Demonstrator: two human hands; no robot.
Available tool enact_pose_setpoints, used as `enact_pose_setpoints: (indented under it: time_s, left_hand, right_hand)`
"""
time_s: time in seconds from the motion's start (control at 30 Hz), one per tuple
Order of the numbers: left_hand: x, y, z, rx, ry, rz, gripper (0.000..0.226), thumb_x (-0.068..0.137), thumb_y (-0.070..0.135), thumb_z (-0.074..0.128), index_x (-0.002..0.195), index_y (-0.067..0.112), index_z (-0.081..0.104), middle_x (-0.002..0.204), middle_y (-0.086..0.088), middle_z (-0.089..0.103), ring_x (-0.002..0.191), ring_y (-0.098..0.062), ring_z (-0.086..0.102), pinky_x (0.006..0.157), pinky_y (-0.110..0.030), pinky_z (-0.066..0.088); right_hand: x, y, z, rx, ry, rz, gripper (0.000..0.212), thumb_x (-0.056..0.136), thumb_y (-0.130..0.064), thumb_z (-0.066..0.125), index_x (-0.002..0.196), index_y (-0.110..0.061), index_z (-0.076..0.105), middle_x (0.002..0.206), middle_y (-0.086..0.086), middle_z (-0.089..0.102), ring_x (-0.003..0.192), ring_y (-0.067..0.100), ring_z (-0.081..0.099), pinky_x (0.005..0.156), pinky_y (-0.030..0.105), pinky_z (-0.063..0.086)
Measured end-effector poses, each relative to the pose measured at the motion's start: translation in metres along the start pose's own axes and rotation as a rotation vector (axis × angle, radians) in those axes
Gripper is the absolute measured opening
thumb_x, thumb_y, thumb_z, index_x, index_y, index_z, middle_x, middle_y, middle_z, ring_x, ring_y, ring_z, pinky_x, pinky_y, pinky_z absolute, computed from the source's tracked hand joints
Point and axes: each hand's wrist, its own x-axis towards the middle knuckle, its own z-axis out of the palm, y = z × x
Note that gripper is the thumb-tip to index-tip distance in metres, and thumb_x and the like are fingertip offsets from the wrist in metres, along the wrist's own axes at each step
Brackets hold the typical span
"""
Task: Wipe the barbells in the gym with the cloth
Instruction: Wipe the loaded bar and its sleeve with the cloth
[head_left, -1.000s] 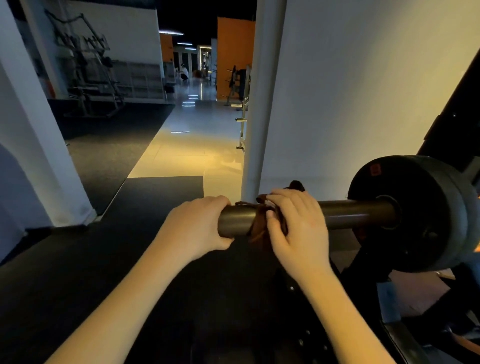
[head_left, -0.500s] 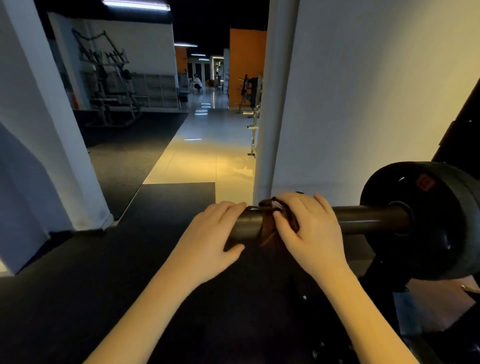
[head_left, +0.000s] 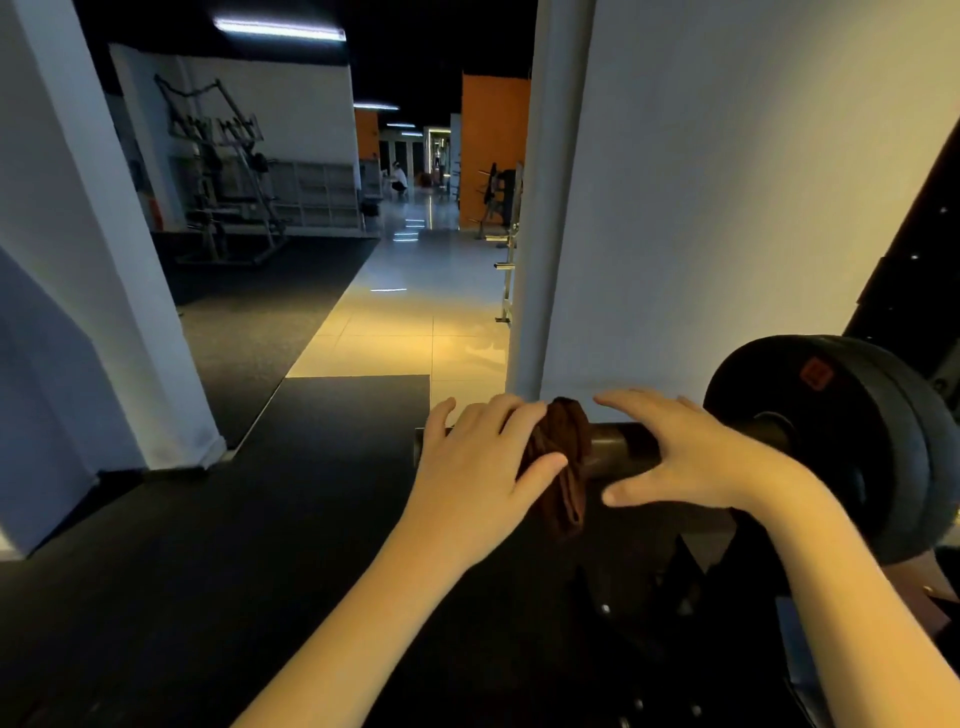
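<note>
Left hand (head_left: 478, 467): fingers curled over the bar's end, thumb pinching the cloth.
Right hand (head_left: 691, 462): spread wide, holding nothing; whether it touches the bar is unclear.
Cloth (head_left: 566, 457): brown, bunched, draped over the bar between the hands.
Bar (head_left: 623, 452): mostly covered by the hands.
Plates (head_left: 852, 447): dark, cut off at the right edge.

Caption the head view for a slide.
Left hand holds a brown cloth against the bar; right hand spread open beside it, near the plates.
</note>
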Motion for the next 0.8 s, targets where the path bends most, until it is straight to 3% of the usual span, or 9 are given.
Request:
enact_pose_setpoints:
  time_s: [0.07, 0.13, 0.17, 0.23, 0.3, 0.43, 0.57, 0.7, 0.8]
  left_hand:
    - [0.007, 0.008, -0.001, 0.003, 0.012, -0.070, 0.042, 0.099, 0.048, 0.035, 0.135, 0.027, 0.041, 0.133, 0.008, 0.047, 0.125, -0.012, 0.045, 0.118, -0.044, 0.016]
    - [0.021, 0.020, -0.001, 0.071, -0.005, -0.139, 0.037, 0.099, 0.050, 0.034, 0.122, 0.022, 0.046, 0.114, 0.004, 0.052, 0.112, -0.016, 0.051, 0.113, -0.046, 0.026]
    - [0.028, 0.028, 0.002, 0.096, -0.016, -0.169, 0.041, 0.099, 0.053, 0.034, 0.120, 0.020, 0.046, 0.110, 0.002, 0.053, 0.108, -0.019, 0.053, 0.108, -0.047, 0.031]
    - [0.037, 0.040, 0.010, 0.164, -0.042, -0.197, 0.054, 0.097, 0.060, 0.032, 0.130, 0.018, 0.040, 0.115, -0.005, 0.055, 0.109, -0.026, 0.053, 0.098, -0.045, 0.041]
    - [0.035, 0.043, 0.017, 0.219, -0.021, -0.178, 0.057, 0.099, 0.059, 0.027, 0.140, 0.020, 0.035, 0.121, -0.006, 0.056, 0.113, -0.027, 0.052, 0.092, -0.040, 0.042]
    - [0.018, 0.017, 0.012, 0.167, 0.099, -0.170, 0.042, 0.099, 0.049, 0.026, 0.123, 0.025, 0.051, 0.108, 0.006, 0.057, 0.098, -0.012, 0.053, 0.084, -0.028, 0.039]
    - [0.004, -0.006, 0.010, 0.218, 0.225, -0.322, 0.047, 0.094, 0.048, 0.027, 0.114, 0.022, 0.061, 0.099, 0.004, 0.062, 0.091, -0.014, 0.056, 0.082, -0.031, 0.045]
    - [0.014, 0.020, 0.026, 0.304, 0.300, -0.264, 0.047, 0.094, 0.042, 0.030, 0.091, 0.016, 0.069, 0.078, -0.001, 0.064, 0.072, -0.019, 0.059, 0.068, -0.035, 0.047]
    - [0.015, 0.024, 0.024, 0.255, 0.250, -0.170, 0.047, 0.095, 0.042, 0.027, 0.096, 0.018, 0.067, 0.084, 0.001, 0.064, 0.075, -0.016, 0.060, 0.070, -0.033, 0.048]
  right_hand:
    - [0.013, 0.004, 0.004, -0.250, 0.012, 0.025, 0.094, 0.075, -0.054, 0.075, 0.151, -0.033, 0.024, 0.156, -0.007, 0.029, 0.147, 0.019, 0.020, 0.119, 0.045, 0.014]
    - [0.023, 0.000, 0.011, -0.317, 0.044, -0.008, 0.065, 0.075, -0.050, 0.076, 0.130, -0.031, 0.047, 0.124, -0.007, 0.056, 0.120, 0.017, 0.051, 0.094, 0.030, 0.040]
    - [0.023, -0.002, 0.013, -0.311, 0.061, -0.020, 0.049, 0.076, -0.048, 0.075, 0.115, -0.033, 0.049, 0.106, -0.009, 0.058, 0.099, 0.013, 0.055, 0.074, 0.024, 0.041]
    - [0.019, -0.004, 0.016, -0.338, 0.156, -0.050, 0.040, 0.077, -0.047, 0.072, 0.100, -0.035, 0.043, 0.091, -0.013, 0.057, 0.079, 0.010, 0.051, 0.057, 0.021, 0.033]
    - [0.015, 0.001, 0.020, -0.369, 0.264, -0.090, 0.038, 0.077, -0.048, 0.070, 0.102, -0.034, 0.045, 0.088, -0.014, 0.054, 0.077, 0.009, 0.050, 0.059, 0.022, 0.035]
    - [0.014, 0.009, 0.035, -0.406, 0.447, -0.158, 0.042, 0.075, -0.048, 0.073, 0.107, -0.029, 0.054, 0.093, -0.009, 0.061, 0.082, 0.012, 0.058, 0.066, 0.024, 0.041]
    - [0.018, 0.021, 0.057, -0.402, 0.710, -0.217, 0.050, 0.045, -0.031, 0.094, 0.080, -0.013, 0.064, 0.067, 0.004, 0.062, 0.057, 0.024, 0.060, 0.057, 0.032, 0.048]
    - [0.024, 0.022, 0.074, -0.392, 0.919, -0.204, 0.040, 0.057, -0.024, 0.089, 0.084, -0.006, 0.064, 0.073, 0.011, 0.063, 0.065, 0.030, 0.062, 0.067, 0.038, 0.050]
    - [0.024, 0.025, 0.081, -0.407, 1.007, -0.201, 0.038, 0.063, -0.023, 0.087, 0.088, -0.003, 0.066, 0.079, 0.014, 0.067, 0.070, 0.031, 0.065, 0.073, 0.039, 0.052]
